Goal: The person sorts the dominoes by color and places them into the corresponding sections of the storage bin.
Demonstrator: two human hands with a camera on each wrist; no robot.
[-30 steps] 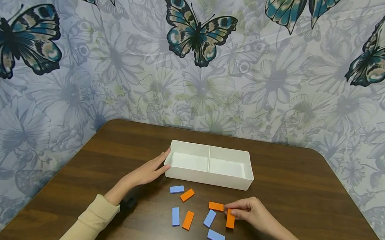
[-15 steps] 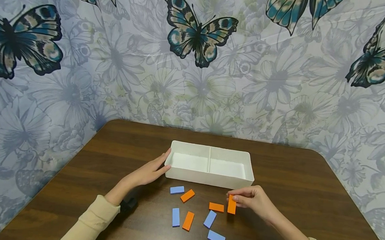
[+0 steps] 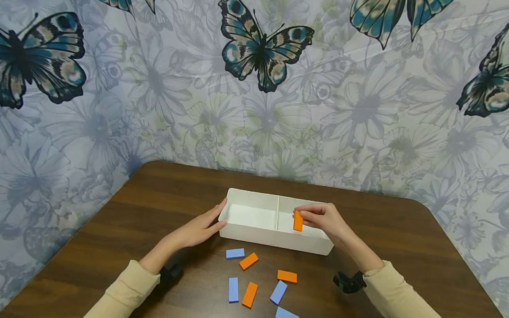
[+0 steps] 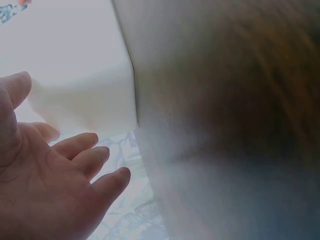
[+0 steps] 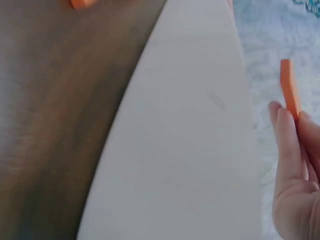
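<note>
Fingers (image 3: 313,208) and thumb of the right hand (image 3: 328,223) have a firm pinch on one orange block (image 3: 298,221), and it's up in the air over the right compartment of the white tray (image 3: 276,239), close to the divider (image 3: 277,213). Seen from the right wrist, that block juts out past the fingertips, leaning slightly, well apart from the tray's long wall. Over on the other side, the left hand (image 3: 197,228) grasps nothing: fingers loose and extended, it rests against the tray's left end, thumb by the near corner. Down on the brown table (image 3: 375,221), seven more lie between tray and person! Just in front of the tray, a crosswise blue piece (image 3: 235,253) sits just beside a slanted orange piece (image 3: 248,261); nearer the person, a lengthwise blue bar (image 3: 233,290) pairs with a tilted orange bar (image 3: 250,295). To the right, a crosswise orange brick (image 3: 287,276) has a slanting blue brick (image 3: 278,292) just below it, and nearest the person comes a blue slab (image 3: 287,317). Behind it all, butterflies (image 3: 263,50) spread across a pale floral cloth (image 3: 367,107).
</note>
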